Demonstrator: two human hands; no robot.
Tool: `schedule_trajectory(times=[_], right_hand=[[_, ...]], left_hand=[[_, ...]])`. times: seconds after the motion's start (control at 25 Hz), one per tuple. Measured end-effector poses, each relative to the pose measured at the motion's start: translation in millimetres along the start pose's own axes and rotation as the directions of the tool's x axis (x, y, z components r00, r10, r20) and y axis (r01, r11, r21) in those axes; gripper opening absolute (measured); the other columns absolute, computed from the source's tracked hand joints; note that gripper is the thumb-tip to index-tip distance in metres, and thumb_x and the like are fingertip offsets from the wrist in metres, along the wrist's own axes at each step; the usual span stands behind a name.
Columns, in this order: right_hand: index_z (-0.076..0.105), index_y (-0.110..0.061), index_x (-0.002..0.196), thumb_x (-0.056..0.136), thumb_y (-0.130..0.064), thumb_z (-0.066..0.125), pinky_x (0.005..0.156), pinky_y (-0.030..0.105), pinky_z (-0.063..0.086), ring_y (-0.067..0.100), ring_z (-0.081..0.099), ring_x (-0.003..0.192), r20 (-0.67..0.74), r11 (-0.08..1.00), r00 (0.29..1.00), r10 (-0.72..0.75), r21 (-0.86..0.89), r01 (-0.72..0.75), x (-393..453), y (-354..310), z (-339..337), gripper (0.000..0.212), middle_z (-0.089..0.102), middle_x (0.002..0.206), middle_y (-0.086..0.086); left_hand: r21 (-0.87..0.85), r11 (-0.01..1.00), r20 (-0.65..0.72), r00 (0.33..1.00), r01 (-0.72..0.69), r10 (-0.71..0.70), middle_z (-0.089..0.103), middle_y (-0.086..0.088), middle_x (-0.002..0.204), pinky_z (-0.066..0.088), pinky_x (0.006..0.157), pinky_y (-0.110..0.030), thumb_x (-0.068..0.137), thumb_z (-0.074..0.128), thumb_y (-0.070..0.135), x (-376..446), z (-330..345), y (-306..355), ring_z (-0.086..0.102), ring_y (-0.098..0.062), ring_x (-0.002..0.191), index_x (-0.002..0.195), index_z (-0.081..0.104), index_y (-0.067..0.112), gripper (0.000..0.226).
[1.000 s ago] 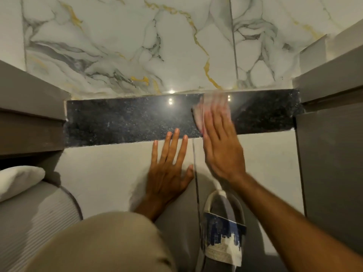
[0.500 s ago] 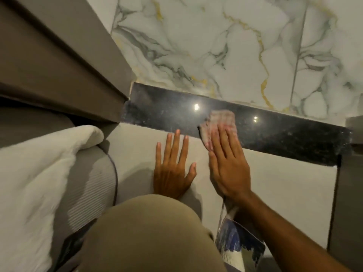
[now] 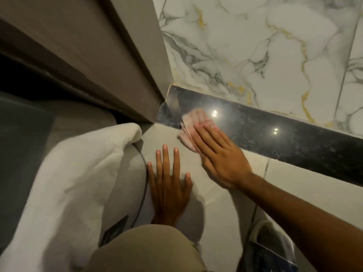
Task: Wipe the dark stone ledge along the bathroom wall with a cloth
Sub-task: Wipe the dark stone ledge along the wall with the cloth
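The dark speckled stone ledge (image 3: 284, 134) runs diagonally from the upper middle to the right edge, below a white marble wall with grey and gold veins. My right hand (image 3: 218, 156) lies flat, pressing a pale pink cloth (image 3: 194, 120) onto the ledge near its left end; the cloth hangs partly over the ledge's front edge. My left hand (image 3: 169, 183) rests flat with fingers spread on the pale tiled face below the ledge, holding nothing.
A grey-brown cabinet (image 3: 98, 55) closes off the ledge's left end. A white folded towel (image 3: 64, 183) lies on a ribbed grey surface at left. My knee in beige fabric (image 3: 145, 252) fills the bottom. A blue and white sandal (image 3: 271, 260) shows at the lower right.
My right hand has slid the cloth leftward along the ledge, from its middle to near its left end. The view has swung left. My left hand stays flat on the tiled face.
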State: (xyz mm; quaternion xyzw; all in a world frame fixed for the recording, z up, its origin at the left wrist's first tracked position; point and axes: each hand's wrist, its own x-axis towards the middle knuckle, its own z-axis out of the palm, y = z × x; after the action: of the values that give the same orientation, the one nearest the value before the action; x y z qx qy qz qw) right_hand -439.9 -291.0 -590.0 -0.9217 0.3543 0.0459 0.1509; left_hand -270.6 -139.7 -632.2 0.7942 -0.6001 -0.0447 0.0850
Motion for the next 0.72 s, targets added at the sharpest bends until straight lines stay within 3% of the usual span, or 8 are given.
schedule_trajectory(times=[0.08,0.2,0.28,0.36,0.44,0.52,0.64,0.72], right_hand=[[0.018,-0.017,0.173,0.113,-0.038,0.029,0.136,0.054,0.025,0.028,0.008,0.171,-0.065,0.996,0.993,0.094,0.019,-0.093,-7.7,11.1,1.4,0.064,0.014,0.182,0.009],[0.007,-0.017,0.174,0.115,-0.041,0.025,0.141,0.05,0.01,0.026,0.0,0.172,-0.114,0.872,0.87,0.48,0.175,-0.458,60.4,-18.5,-9.2,0.066,0.004,0.184,0.009],[0.004,-0.017,0.175,0.117,-0.042,0.024,0.141,0.05,0.008,0.027,-0.003,0.172,-0.077,0.923,0.928,0.366,0.162,-0.35,88.4,-44.5,-4.2,0.066,0.0,0.184,0.01],[0.004,-0.018,0.175,0.117,-0.042,0.025,0.14,0.051,0.011,0.026,-0.004,0.172,-0.019,0.997,0.998,0.052,0.053,-0.051,65.1,-47.2,9.8,0.066,-0.002,0.184,0.009],[0.012,-0.019,0.174,0.116,-0.042,0.027,0.139,0.051,0.018,0.026,0.003,0.172,0.021,0.997,0.997,-0.074,0.012,0.074,16.2,-29.4,13.6,0.064,0.006,0.183,0.007],[0.018,-0.018,0.173,0.114,-0.041,0.029,0.137,0.054,0.024,0.027,0.009,0.171,-0.061,0.998,0.996,0.059,0.019,-0.058,2.7,-4.5,10.1,0.064,0.013,0.182,0.008],[0.007,-0.014,0.174,0.117,-0.04,0.025,0.141,0.049,0.009,0.028,0.0,0.172,-0.112,0.901,0.896,0.43,0.107,-0.42,54.9,3.5,-9.1,0.066,0.003,0.183,0.012],[0.006,-0.015,0.174,0.117,-0.036,0.031,0.141,0.047,0.004,0.029,-0.001,0.171,-0.09,0.922,0.919,0.384,0.096,-0.376,78.1,-14.6,-5.2,0.066,0.002,0.183,0.012]], left_hand=[[-0.011,1.0,-0.011,1.0,0.017,-0.017,0.017,-0.016,0.184,0.022,0.134,-0.067,0.113,0.032,0.049,1.7,-1.4,-1.6,0.016,-0.036,0.171,0.174,0.027,0.016,0.07],[0.001,1.0,-0.018,1.0,0.023,-0.023,0.02,-0.016,0.183,0.02,0.136,-0.065,0.113,0.034,0.048,3.7,-0.5,2.0,0.018,-0.035,0.171,0.173,0.029,0.015,0.07],[-0.003,0.999,-0.021,0.999,0.038,-0.038,0.021,-0.016,0.183,0.019,0.137,-0.064,0.113,0.031,0.05,4.5,0.3,1.7,0.018,-0.034,0.171,0.173,0.029,0.013,0.07],[-0.009,0.998,-0.021,0.998,0.058,-0.058,0.024,-0.019,0.182,0.023,0.135,-0.065,0.114,0.03,0.05,2.9,-2.8,2.3,0.021,-0.036,0.17,0.171,0.032,0.009,0.071],[-0.01,0.999,-0.018,0.999,0.045,-0.045,0.026,-0.02,0.18,0.029,0.132,-0.067,0.113,0.033,0.048,-0.9,-7.3,3.5,0.023,-0.038,0.169,0.17,0.036,0.01,0.069],[-0.017,0.999,0.016,0.999,0.042,-0.042,0.021,-0.017,0.183,0.026,0.134,-0.066,0.111,0.038,0.048,-3.4,-10.1,6.2,0.019,-0.036,0.17,0.172,0.031,0.015,0.07],[0.011,0.999,0.015,0.999,0.041,-0.041,0.021,-0.015,0.183,0.022,0.136,-0.064,0.109,0.042,0.049,-3.3,-7.4,4.6,0.019,-0.035,0.17,0.174,0.028,0.016,0.073],[0.026,0.999,0.022,0.999,0.032,-0.033,0.022,-0.017,0.183,0.022,0.136,-0.064,0.109,0.045,0.048,-3.3,-7.9,4.0,0.02,-0.035,0.17,0.173,0.03,0.015,0.073]])
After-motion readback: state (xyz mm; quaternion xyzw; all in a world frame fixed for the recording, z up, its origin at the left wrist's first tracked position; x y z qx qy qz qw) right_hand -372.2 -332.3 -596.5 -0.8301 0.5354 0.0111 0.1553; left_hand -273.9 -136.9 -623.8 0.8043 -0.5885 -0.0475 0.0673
